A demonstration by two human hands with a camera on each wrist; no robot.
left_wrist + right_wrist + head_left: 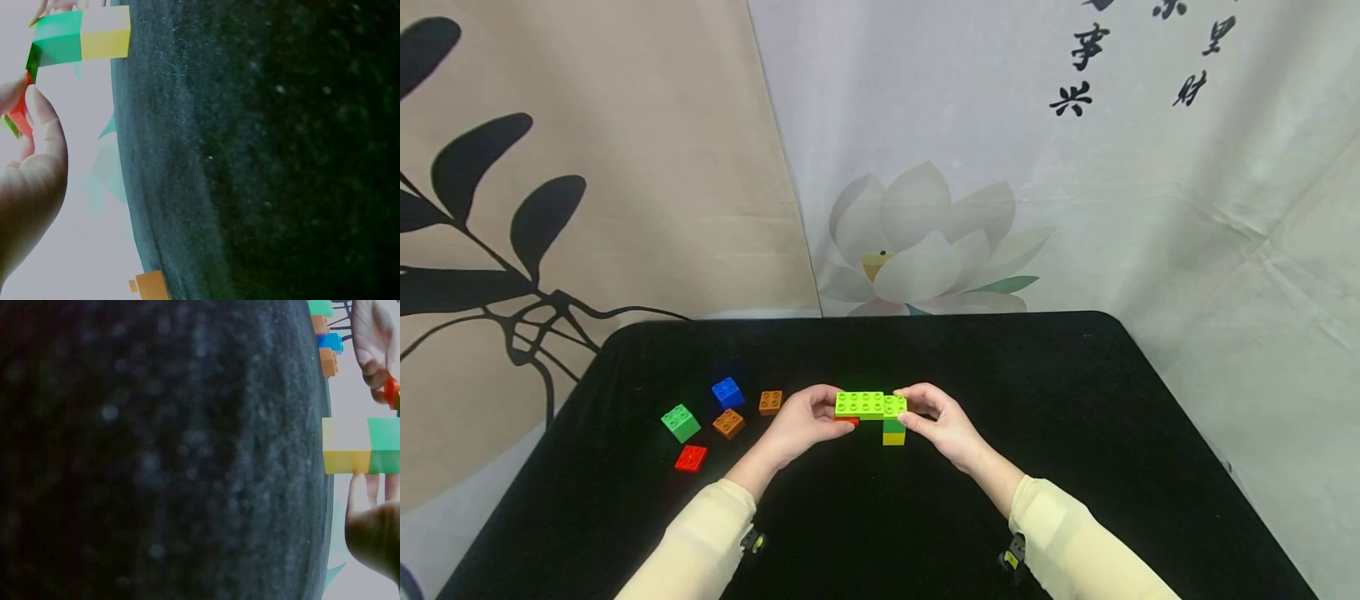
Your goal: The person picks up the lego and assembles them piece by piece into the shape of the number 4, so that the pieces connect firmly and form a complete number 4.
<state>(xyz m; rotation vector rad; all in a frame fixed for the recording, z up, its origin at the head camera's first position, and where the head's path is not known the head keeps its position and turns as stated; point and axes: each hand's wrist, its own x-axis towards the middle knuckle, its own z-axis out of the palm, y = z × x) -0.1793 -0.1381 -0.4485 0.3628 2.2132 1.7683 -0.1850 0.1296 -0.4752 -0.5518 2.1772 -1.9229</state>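
Note:
Above the middle of the table, both hands hold one joined piece of toy building bricks. Its top has a long lime brick point(859, 405) and a square lime brick point(895, 406) side by side. Beneath the square one are a green brick point(59, 39) and, lowest, a yellow brick point(347, 447). A red brick point(847, 421) sits under the long brick's left end, partly covered by fingers. My left hand point(805, 423) pinches that left end with the red brick between thumb and fingers. At the other end my right hand point(943, 427) grips the stacked bricks by their right side.
Left of the hands, loose bricks lie on the black table point(1075, 517): green point(681, 423), blue point(727, 392), red point(691, 458) and two orange bricks point(728, 424). One orange brick point(771, 402) is close to the left hand. A printed cloth point(970, 150) hangs behind the table.

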